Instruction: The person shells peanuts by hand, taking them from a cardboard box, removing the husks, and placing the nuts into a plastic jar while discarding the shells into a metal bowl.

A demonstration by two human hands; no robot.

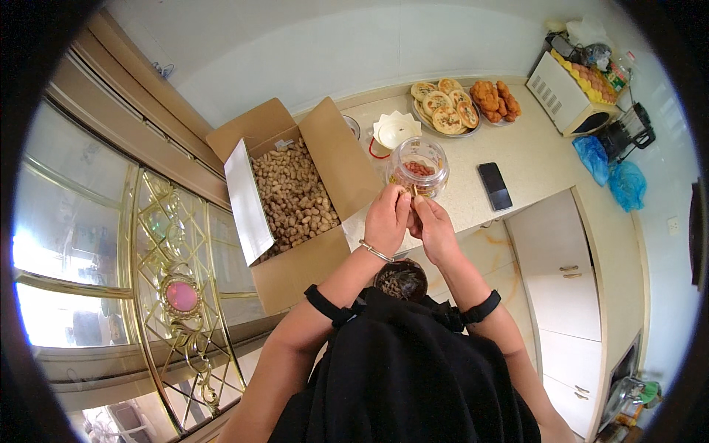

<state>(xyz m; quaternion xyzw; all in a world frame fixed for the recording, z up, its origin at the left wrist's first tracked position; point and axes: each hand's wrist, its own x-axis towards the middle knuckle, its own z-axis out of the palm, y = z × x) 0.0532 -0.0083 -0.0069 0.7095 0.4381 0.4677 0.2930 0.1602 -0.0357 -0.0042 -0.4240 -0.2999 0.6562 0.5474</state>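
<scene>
My left hand (387,217), with a bangle at the wrist, meets my right hand (437,226) at the fingertips. Pinched between them is a small tan peanut (415,190), mostly hidden by the fingers. Just beyond the fingertips stands a clear plastic jar (437,158), open at the top, with red-skinned peanut kernels (419,168) inside. To the left, an open cardboard box (346,166) holds a heap of unshelled peanuts (293,194). Below my hands, a dark bowl (419,277) contains what look like broken shells (397,282).
Behind the jar sits a white scalloped bowl (396,130). Plates of flatbreads (446,108) and fried dough (494,101) stand along the wall. A phone (494,186) lies on the counter (465,207). A microwave (559,99) carries a tray of eggs (592,80); a blender jug (620,133) is nearby.
</scene>
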